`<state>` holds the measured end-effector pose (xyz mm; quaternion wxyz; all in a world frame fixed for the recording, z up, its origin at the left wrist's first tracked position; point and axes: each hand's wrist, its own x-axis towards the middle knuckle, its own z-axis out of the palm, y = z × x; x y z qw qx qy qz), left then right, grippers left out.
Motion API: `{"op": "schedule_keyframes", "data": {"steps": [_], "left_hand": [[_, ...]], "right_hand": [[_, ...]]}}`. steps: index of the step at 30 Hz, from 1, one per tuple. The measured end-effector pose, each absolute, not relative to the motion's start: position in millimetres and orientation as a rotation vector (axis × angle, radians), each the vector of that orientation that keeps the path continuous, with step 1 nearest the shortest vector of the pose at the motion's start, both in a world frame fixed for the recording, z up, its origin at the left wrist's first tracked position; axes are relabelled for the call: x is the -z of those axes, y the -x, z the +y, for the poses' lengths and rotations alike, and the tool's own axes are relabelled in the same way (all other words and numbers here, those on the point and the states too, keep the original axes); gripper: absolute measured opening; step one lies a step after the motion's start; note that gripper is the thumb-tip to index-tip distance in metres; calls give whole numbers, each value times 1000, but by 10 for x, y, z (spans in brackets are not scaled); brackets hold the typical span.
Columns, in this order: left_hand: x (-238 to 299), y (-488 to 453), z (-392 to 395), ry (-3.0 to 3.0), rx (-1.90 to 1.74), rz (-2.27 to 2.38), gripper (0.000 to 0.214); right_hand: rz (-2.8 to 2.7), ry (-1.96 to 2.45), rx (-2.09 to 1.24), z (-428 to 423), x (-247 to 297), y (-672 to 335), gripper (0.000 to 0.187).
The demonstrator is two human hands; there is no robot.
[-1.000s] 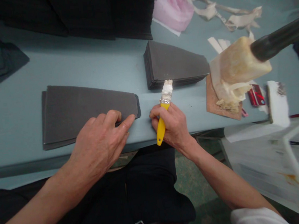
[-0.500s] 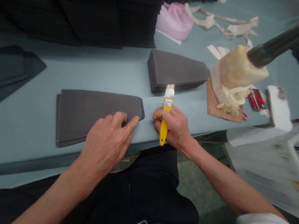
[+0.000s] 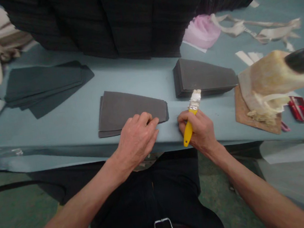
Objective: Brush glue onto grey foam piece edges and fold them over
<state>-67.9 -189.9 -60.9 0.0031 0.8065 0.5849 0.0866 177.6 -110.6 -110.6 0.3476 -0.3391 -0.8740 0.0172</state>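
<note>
A small pile of dark grey tapered panels (image 3: 129, 107) lies at the front of the table, the pieces slightly fanned. My left hand (image 3: 138, 135) is at their near edge, fingers curled and the edge seemingly pinched near the narrow right end; the thumb tip is partly hidden. Wrapped round a yellow-handled paintbrush (image 3: 188, 132), my right hand (image 3: 200, 125) rests right of the pile. White paste-like matter coats the upturned bristles, which overlap the front edge of a thicker stack of similar grey panels (image 3: 204, 74) in the picture.
Tall dark stacks (image 3: 128, 22) stand along the back. More dark panels (image 3: 45, 81) lie fanned at left. A pale block-like container (image 3: 269, 70) with a dark handle sits on a brown board (image 3: 241, 113) at right, near a red packet (image 3: 300, 108). Pink cloth (image 3: 204, 32) lies behind.
The view has swung left, so everything sits further right and more of the left table shows. Both hands keep nearly the same pose; the brush remains in my right hand.
</note>
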Motion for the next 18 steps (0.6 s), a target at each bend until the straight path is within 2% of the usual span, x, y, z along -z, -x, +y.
{"op": "schedule_keyframes", "data": {"steps": [11, 18], "left_hand": [[564, 809, -2112, -2465, -687, 1862, 25], [559, 1455, -2284, -2414, -610, 2025, 34]], "right_hand": [[-2250, 898, -39, -1114, 1095, -1768, 15], [-2278, 879, -15, -1121, 1066, -1760, 16]]}}
